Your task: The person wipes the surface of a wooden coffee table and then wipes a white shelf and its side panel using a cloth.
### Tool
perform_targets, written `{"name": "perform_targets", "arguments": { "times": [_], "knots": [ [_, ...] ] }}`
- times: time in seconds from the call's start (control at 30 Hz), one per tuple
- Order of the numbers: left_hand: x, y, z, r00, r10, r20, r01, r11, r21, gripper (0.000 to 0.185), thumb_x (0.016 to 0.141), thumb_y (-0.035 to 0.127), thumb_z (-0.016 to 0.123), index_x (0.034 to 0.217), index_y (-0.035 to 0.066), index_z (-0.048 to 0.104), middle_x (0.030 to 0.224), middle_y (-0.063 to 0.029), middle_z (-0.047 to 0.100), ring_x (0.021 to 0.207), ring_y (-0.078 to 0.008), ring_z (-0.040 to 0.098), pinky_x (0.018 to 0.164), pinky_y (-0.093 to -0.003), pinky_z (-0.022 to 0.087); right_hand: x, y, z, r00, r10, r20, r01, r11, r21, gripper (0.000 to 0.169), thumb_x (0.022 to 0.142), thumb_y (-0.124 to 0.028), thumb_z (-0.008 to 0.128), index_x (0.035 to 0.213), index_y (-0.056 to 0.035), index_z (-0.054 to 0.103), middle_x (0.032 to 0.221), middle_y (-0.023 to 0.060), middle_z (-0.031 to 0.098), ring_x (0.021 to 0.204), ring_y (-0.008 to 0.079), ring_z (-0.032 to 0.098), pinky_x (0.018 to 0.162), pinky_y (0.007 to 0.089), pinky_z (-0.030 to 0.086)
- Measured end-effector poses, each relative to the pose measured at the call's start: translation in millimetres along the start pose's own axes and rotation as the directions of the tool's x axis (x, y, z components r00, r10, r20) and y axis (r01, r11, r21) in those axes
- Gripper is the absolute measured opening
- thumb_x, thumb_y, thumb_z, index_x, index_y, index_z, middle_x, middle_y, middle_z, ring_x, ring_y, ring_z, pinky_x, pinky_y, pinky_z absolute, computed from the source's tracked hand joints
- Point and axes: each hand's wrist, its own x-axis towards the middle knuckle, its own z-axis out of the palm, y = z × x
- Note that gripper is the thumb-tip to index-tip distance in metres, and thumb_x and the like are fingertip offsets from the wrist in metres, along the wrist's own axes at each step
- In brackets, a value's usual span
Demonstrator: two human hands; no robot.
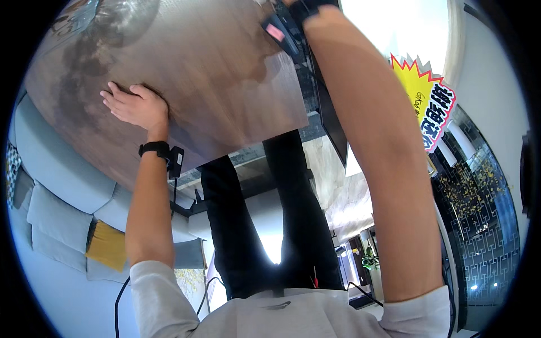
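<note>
My left hand (137, 105) lies palm down on the brown wood-grain tabletop (219, 80), its fingers slightly spread and nothing held. A black wrist strap (154, 148) carries a small black box (176, 162) with a cable. My right arm stretches towards the table's far right side, past a black wristband (310, 8). Only a sliver of my right hand (289, 2) shows at the top edge, so what it holds or touches is hidden. Close to that wrist is a dark device with a pink label (275, 32), partly blurred.
Crumpled clear plastic (86, 19) lies at the table's far left. A pale sofa (59, 156) with a yellow cushion (107, 245) stands to the left. On the right are a dark flat panel (327, 114) and a yellow starburst sign (412, 86) bearing writing. My legs (224, 190) stand at the table's near edge.
</note>
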Motion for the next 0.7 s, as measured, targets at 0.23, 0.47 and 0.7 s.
{"name": "perform_targets", "arguments": {
  "times": [0.23,0.47,0.7],
  "knots": [
    [-1,-9,1,0.998,0.027,-0.049,-0.025,0.999,0.037,0.058,0.102,0.028,0.046,0.154,0.002,0.046,0.163,-0.0292,0.035,0.150,-0.0473,0.032,0.124,-0.0567,0.024,-105,16,-15,0.999,-0.042,0.025,0.044,0.993,-0.108,0.056,0.111,-0.040,0.048,0.142,0.0063,0.054,0.135,0.0209,0.067,0.124,0.0326,0.063,0.105,0.0402,0.049],
    [-4,-8,7,0.995,0.051,-0.081,-0.051,0.999,0.003,0.060,0.101,0.029,0.047,0.154,0.001,0.047,0.162,-0.0303,0.037,0.150,-0.0480,0.034,0.123,-0.0579,0.024,-364,-11,-80,0.782,0.615,0.102,-0.568,0.770,-0.290,0.058,0.109,-0.043,0.053,0.145,0.0018,0.052,0.134,0.0183,0.065,0.122,0.0278,0.062,0.109,0.0371,0.044],
    [-5,-26,13,0.982,0.112,-0.151,-0.122,0.991,-0.055,0.060,0.101,0.034,0.049,0.153,0.004,0.048,0.160,-0.0333,0.038,0.149,-0.0514,0.034,0.122,-0.0610,0.025,-336,-15,-73,0.683,0.713,0.157,-0.681,0.700,-0.212,0.058,0.110,-0.047,0.053,0.147,-0.0024,0.052,0.130,0.0102,0.066,0.115,0.0179,0.062,0.102,0.0346,0.050]
  ]
}}
